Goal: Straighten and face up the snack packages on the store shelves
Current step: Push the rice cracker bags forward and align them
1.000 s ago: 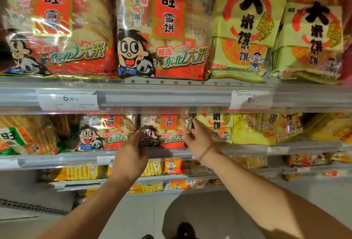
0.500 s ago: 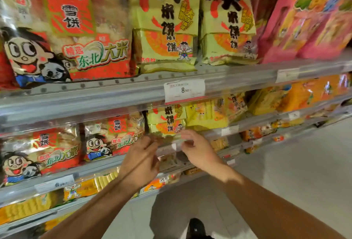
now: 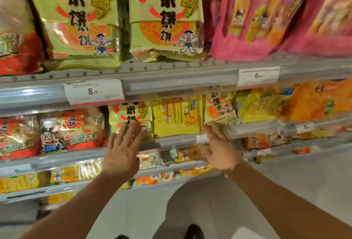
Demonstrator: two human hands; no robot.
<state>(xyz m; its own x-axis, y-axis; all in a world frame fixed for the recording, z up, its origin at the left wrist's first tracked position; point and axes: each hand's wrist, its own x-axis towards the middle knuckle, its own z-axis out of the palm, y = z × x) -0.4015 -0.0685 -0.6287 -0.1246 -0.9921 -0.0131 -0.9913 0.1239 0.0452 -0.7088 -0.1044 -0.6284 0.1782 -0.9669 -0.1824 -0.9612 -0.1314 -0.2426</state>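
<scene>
hands flat against snack packages

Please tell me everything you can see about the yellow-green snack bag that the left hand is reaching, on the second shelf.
The yellow-green snack bag is glossy plastic film, printed with a red ring and black characters. It stands upright on the second shelf, front outward, its top hidden behind the upper shelf rail. A red bag stands left of it, a yellow pack right. The left hand lays straight fingers over its lower front.

Left hand lies before a rice-cracker packet; right hand lies before the second shelf's edge; a corn-snack packet sits between.
</scene>
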